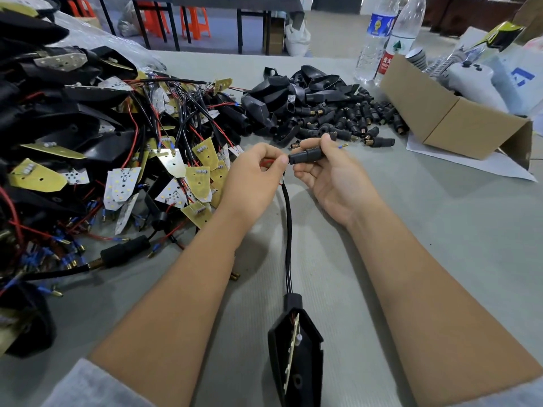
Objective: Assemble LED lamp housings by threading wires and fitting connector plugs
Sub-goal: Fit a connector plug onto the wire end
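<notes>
One connector plug (307,156) lies crosswise above the tabletop's (440,230) middle, its wire tip (342,146) pointing right — pinched by the right hand (332,174). The left hand (254,174) pinches one red wire (269,163) at the plug's left end. One black cable (288,230) runs toward the near edge to one lamp housing (296,348), long axis near-to-far. Two bottles (388,36) stand at the far right — a loose plug pile (346,118) lies before them.

Matt black plastic connector plug (307,156); beside it, glossy black-sheathed wire (288,230), matt grey ribbed table covering (411,230), plain brown cardboard box (446,118).
</notes>
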Demonstrator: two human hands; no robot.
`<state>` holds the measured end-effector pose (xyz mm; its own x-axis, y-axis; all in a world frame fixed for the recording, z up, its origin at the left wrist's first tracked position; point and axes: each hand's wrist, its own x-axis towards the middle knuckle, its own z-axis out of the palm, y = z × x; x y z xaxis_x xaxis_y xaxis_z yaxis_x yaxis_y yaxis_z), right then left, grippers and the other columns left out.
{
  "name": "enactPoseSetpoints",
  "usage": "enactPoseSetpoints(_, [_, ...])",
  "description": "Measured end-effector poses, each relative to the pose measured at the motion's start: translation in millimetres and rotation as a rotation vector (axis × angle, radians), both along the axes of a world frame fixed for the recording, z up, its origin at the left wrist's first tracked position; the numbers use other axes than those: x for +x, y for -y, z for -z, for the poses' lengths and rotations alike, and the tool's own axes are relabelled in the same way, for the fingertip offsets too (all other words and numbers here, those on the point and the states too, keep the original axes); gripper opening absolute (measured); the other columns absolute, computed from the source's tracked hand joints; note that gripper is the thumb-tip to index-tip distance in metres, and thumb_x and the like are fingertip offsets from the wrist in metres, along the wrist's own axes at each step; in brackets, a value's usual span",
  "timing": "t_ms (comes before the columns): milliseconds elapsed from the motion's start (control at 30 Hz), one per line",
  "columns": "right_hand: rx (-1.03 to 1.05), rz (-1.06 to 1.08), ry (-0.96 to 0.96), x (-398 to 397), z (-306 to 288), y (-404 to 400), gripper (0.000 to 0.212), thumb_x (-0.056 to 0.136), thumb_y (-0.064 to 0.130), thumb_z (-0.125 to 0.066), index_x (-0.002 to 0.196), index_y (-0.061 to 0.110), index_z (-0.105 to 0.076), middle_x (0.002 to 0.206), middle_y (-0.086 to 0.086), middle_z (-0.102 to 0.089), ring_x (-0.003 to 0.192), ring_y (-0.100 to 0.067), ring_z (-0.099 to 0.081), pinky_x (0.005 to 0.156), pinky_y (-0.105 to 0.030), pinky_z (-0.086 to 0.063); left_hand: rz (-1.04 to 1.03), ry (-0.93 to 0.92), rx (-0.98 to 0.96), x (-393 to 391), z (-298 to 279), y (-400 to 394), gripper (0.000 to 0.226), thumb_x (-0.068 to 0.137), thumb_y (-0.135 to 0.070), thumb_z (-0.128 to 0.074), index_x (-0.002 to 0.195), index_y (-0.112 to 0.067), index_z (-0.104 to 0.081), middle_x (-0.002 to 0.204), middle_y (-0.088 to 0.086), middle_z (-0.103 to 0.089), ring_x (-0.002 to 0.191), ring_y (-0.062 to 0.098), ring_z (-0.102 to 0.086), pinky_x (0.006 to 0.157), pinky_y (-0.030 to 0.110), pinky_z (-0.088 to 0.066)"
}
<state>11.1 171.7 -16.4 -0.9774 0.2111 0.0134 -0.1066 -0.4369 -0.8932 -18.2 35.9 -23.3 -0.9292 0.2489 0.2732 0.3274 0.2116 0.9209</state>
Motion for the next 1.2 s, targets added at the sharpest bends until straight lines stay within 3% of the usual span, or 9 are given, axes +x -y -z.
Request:
enactPoseSetpoints(167, [-0.101,0.065,0.022,-0.4,-2.6,0.1,0.033,0.106,0.026,-0.038,0.091,0.007,-0.060,0.069,-0.004,-0.069,0.058,-0.013,-0.061,0.064,-0.024,-0.056,-0.063,0.083,0.087,-1.2,-0.5,0.0,0.017,0.098,-0.021,-0.051,0.086,-0.030,-0.057,0.089,-0.003,-0.066,0.082,0.012,-0.059,0.085,0.039,-0.051])
enactPoseSetpoints(300, [-0.084,0.064,-0.014,3.1,-3.4,1.8,0.006,0.096,0.006,-0.055,0.093,0.010,-0.058,0.075,-0.005,-0.068,0.060,-0.013,-0.058,0.065,-0.022,-0.053,-0.077,0.057,0.090,-2.9,0.1,1.5,0.018,0.097,-0.018,-0.054,0.084,-0.028,-0.060,0.085,-0.005,-0.065,0.080,0.010,-0.059,0.083,0.036,-0.052])
enactPoseSetpoints(433, [0.010,0.041,-0.042,6.1,-2.9,5.8,0.017,0.091,-0.007,-0.056,0.096,0.009,-0.058,0.083,-0.010,-0.065,0.060,-0.013,-0.058,0.066,-0.022,-0.052,-0.034,0.004,0.031,-2.7,1.2,0.7,0.016,0.095,-0.018,-0.060,0.084,-0.029,-0.064,0.080,-0.012,-0.065,0.076,0.004,-0.060,0.077,0.025,-0.049])
enactPoseSetpoints(633, [-0.019,0.047,-0.052,6.9,-4.0,5.6,0.022,0.090,-0.007,-0.058,0.104,0.009,-0.054,0.084,-0.009,-0.068,0.060,-0.012,-0.059,0.065,-0.021,-0.053,-0.023,0.019,0.061,1.1,-0.9,-2.1,0.015,0.095,-0.019,-0.059,0.087,-0.031,-0.063,0.083,-0.009,-0.067,0.076,0.005,-0.061,0.076,0.028,-0.051])
enactPoseSetpoints(767, [-0.072,0.102,-0.043,5.1,-4.1,4.9,0.019,0.091,-0.004,-0.059,0.103,0.010,-0.055,0.085,-0.009,-0.066,0.060,-0.010,-0.059,0.064,-0.020,-0.052,-0.086,0.128,0.101,1.7,-1.7,-0.6,0.012,0.096,-0.023,-0.054,0.087,-0.029,-0.060,0.086,-0.005,-0.070,0.082,0.012,-0.065,0.084,0.041,-0.056])
enactPoseSetpoints(1000, [0.030,0.071,-0.049,4.6,-2.3,6.7,0.019,0.088,-0.005,-0.062,0.098,0.011,-0.057,0.084,-0.009,-0.064,0.059,-0.010,-0.057,0.063,-0.019,-0.052,-0.026,0.025,0.067,6.8,-4.9,-0.9,0.014,0.093,-0.015,-0.063,0.084,-0.025,-0.066,0.076,-0.005,-0.071,0.076,0.018,-0.067,0.077,0.038,-0.056])
enactPoseSetpoints(1200, [-0.026,0.109,-0.037,3.0,-2.0,4.3,0.013,0.090,0.002,-0.063,0.097,0.012,-0.058,0.082,-0.006,-0.063,0.061,-0.009,-0.057,0.063,-0.018,-0.052,-0.011,0.059,0.074,9.4,-3.7,-1.8,0.010,0.087,-0.025,-0.071,0.086,-0.028,-0.062,0.069,-0.010,-0.070,0.069,0.010,-0.064,0.073,0.037,-0.055])
